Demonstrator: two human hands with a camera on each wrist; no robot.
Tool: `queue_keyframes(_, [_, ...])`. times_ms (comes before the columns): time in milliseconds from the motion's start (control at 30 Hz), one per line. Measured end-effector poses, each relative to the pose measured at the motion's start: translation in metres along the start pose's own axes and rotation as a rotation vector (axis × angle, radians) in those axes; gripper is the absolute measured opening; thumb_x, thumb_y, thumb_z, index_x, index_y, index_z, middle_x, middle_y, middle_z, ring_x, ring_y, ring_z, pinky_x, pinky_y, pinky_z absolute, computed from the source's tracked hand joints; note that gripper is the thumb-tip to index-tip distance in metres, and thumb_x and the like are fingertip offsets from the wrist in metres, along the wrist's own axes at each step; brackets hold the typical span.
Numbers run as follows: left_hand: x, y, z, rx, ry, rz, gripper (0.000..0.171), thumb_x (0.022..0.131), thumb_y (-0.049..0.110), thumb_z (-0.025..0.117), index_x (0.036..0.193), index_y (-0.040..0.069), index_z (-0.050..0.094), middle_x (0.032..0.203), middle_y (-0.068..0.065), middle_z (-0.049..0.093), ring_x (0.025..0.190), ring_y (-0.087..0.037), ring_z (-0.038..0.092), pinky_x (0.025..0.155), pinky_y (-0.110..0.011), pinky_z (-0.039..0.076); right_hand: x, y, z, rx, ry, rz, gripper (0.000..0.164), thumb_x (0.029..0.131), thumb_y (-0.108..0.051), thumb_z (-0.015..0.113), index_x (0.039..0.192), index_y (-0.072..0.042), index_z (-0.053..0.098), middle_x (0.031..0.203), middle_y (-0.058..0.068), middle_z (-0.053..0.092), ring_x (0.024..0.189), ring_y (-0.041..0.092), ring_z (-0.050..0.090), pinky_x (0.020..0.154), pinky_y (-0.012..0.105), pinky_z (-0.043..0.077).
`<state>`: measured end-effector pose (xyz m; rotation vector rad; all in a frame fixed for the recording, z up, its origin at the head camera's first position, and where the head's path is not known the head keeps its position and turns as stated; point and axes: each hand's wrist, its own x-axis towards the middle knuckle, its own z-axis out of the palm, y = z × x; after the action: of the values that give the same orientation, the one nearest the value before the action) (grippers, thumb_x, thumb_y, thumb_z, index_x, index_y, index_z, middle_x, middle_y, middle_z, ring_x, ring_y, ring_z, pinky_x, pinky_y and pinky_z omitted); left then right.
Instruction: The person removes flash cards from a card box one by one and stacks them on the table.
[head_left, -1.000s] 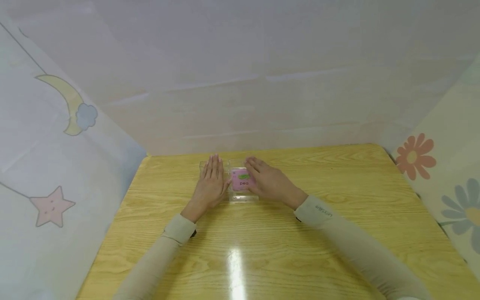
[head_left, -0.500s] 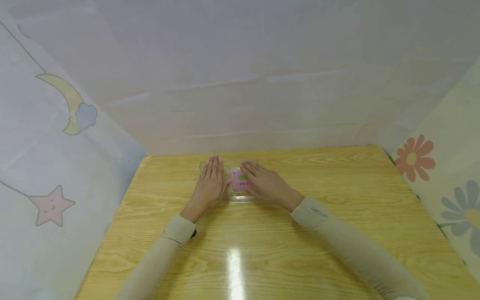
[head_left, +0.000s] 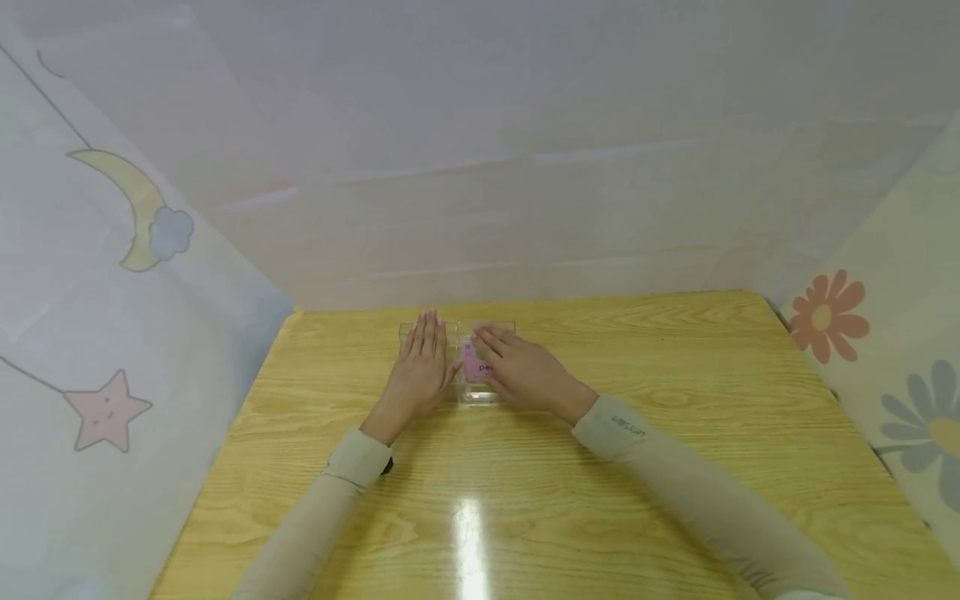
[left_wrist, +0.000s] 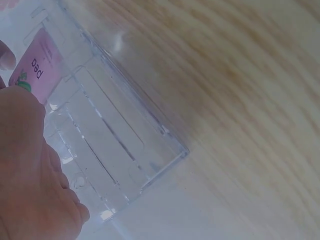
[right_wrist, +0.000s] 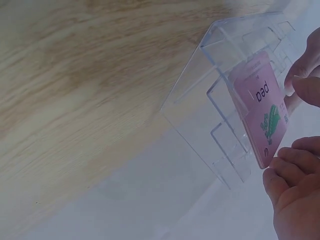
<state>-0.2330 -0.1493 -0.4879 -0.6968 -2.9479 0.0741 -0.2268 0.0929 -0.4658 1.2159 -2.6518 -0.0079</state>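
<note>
A clear plastic card holder [head_left: 480,397] stands on the table, made of two sections side by side. In its right section leans a stack of pink cards [right_wrist: 256,102]; the front one shows a green pea pod and the word "pea". My left hand [head_left: 422,371] lies flat with straight fingers against the left section, its thumb close to the cards. My right hand [head_left: 534,372] reaches across the right section, fingers extended over the right part of the pink cards. In the right wrist view, its fingertips [right_wrist: 274,182] are at the stack's edge.
The holder stands near the back edge of a yellow wooden table [head_left: 585,508]. A pale backdrop [head_left: 480,217] rises behind it, with a printed moon and star on the left panel and flowers on the right.
My right hand has slid left across the right section, covering more of the pink cards. My left hand and the holder have stayed in place.
</note>
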Motion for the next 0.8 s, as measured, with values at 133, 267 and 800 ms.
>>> queue_keyframes(133, [0.0000, -0.0012, -0.0005, 0.004, 0.006, 0.005, 0.080, 0.114, 0.048, 0.030, 0.164, -0.011, 0.008, 0.174, -0.031, 0.002, 0.165, -0.044, 0.003, 0.135, -0.054, 0.013, 0.0028, -0.0011, 0.0009, 0.011, 0.006, -0.009, 0.067, 0.107, -0.031, 0.061, 0.160, 0.003, 0.038, 0.168, 0.021, 0.038, 0.158, 0.035, 0.037, 0.130, 0.045, 0.033])
queue_keyframes(267, [0.0009, -0.0022, -0.0010, 0.002, 0.009, 0.006, 0.080, 0.114, 0.047, 0.029, 0.164, -0.011, 0.007, 0.174, -0.031, 0.002, 0.165, -0.044, 0.004, 0.135, -0.055, 0.014, 0.0049, -0.0012, 0.0005, 0.027, 0.010, -0.007, 0.066, 0.107, -0.028, 0.062, 0.160, 0.003, 0.039, 0.168, 0.022, 0.038, 0.158, 0.036, 0.037, 0.130, 0.046, 0.033])
queue_keyframes(800, [0.0012, -0.0007, 0.0011, 0.014, 0.008, 0.006, 0.078, 0.114, 0.046, 0.031, 0.164, -0.011, 0.010, 0.174, -0.031, 0.005, 0.165, -0.044, 0.006, 0.136, -0.053, 0.014, 0.0036, -0.0027, 0.0016, -0.004, 0.023, -0.013, 0.063, 0.108, -0.027, 0.060, 0.158, 0.004, 0.041, 0.166, 0.022, 0.041, 0.156, 0.035, 0.040, 0.129, 0.045, 0.036])
